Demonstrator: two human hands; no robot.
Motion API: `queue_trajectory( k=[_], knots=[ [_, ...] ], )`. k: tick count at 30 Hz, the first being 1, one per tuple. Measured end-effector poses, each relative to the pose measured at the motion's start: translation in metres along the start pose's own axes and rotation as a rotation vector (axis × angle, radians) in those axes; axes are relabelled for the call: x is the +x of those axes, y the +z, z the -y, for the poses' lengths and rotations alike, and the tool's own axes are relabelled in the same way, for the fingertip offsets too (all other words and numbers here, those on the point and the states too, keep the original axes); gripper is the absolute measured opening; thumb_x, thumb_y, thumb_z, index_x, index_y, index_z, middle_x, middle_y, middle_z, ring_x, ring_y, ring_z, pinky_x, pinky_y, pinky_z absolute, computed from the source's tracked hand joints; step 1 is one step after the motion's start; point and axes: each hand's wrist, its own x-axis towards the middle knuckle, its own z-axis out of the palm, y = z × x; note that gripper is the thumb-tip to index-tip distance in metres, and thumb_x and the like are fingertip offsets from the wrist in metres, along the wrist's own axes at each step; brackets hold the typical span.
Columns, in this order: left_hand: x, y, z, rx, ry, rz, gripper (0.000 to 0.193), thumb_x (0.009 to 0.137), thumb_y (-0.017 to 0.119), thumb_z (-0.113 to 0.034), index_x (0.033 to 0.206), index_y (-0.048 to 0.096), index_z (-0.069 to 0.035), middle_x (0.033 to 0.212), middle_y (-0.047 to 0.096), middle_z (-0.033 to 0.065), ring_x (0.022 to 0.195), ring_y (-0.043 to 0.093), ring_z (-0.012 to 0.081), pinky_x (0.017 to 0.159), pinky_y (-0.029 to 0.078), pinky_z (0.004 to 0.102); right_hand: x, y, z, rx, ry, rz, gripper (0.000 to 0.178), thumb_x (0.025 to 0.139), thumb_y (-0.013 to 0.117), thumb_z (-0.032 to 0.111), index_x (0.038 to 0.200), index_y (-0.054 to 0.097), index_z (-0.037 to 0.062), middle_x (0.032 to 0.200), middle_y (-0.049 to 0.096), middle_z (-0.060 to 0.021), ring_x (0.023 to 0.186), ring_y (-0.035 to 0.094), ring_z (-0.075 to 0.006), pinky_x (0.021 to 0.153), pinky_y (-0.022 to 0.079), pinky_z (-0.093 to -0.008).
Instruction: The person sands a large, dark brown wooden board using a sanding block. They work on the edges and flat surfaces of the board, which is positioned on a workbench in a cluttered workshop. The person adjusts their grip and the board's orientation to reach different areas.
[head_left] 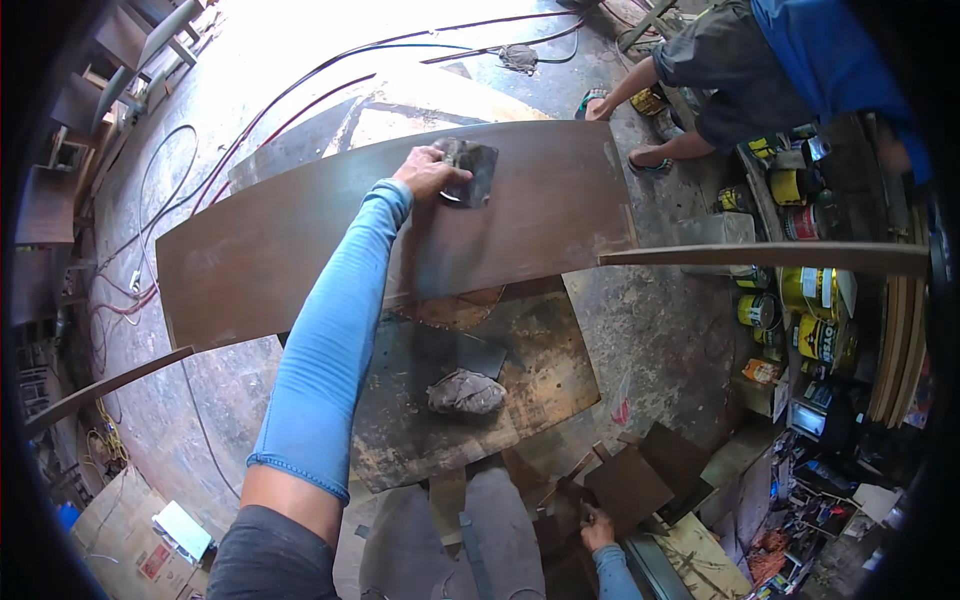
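Observation:
A long brown wooden panel (300, 225) with legs at its ends lies across in front of me. Stretched out over the panel, my left hand (428, 172) grips a dark, roughly square pad (478, 178); whether it is a sanding pad or a flat blade I cannot tell. Low on the right, my right hand (597, 527) has its fingers curled beside a brown board piece (628, 490). What those fingers hold is too dark to make out. A greyish crumpled rag (466, 392) rests on the stained board (545, 360) between me and the panel.
Another person (740, 70) in sandals stands beyond the panel's right end. Yellow cans (815, 335) line the right side. Red and blue hoses (300, 75) run along the floor. Small items clutter the lower right, and a cardboard sheet (125, 530) lies lower left.

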Motion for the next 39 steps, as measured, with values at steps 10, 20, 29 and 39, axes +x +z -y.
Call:
queue_trajectory(
  k=[10,20,29,39],
  knots=[
    [-0.113,0.022,0.104,-0.424,0.055,-1.072,0.049,0.101,0.069,-0.044,0.095,0.072,0.005,0.077,0.073,0.0085,0.062,0.064,0.0154,0.062,0.052,0.0324,0.088,-0.109,0.408,-0.023,-0.874,-0.642,0.069,0.075,0.054,0.004,0.143,0.055,-0.0023,0.137,0.053,-0.0235,0.126,0.051,-0.0443,0.111,0.039,-0.0531],
    [-0.111,0.006,0.224,-0.503,-0.039,-1.241,0.049,0.111,0.053,-0.025,0.158,0.045,-0.022,0.085,0.072,0.0072,0.056,0.062,0.0127,0.056,0.053,0.032,0.223,-0.09,0.752,-0.656,-1.149,-0.78,0.056,0.083,0.07,0.012,0.138,0.063,0.0155,0.141,0.057,-0.0033,0.126,0.05,-0.0288,0.096,0.041,-0.0546],
    [-0.112,-0.004,0.209,-0.54,-0.049,-1.242,0.046,0.11,0.052,-0.029,0.156,0.048,-0.023,0.076,0.064,0.006,0.059,0.062,0.0138,0.058,0.052,0.0341,0.254,-0.086,0.775,-0.753,-1.121,-0.772,0.067,0.073,0.076,0.009,0.138,0.064,0.0209,0.139,0.059,0.0005,0.125,0.051,-0.0293,0.096,0.043,-0.0527],
    [-0.114,-0.005,0.212,-0.489,-0.063,-1.233,0.045,0.11,0.053,-0.028,0.154,0.051,-0.019,0.077,0.063,0.0044,0.059,0.06,0.012,0.057,0.051,0.0315,0.257,-0.105,0.767,-0.768,-1.075,-0.718,0.064,0.075,0.077,0.012,0.137,0.064,0.0242,0.138,0.059,0.0012,0.128,0.05,-0.0281,0.096,0.04,-0.0559]
  ],
)
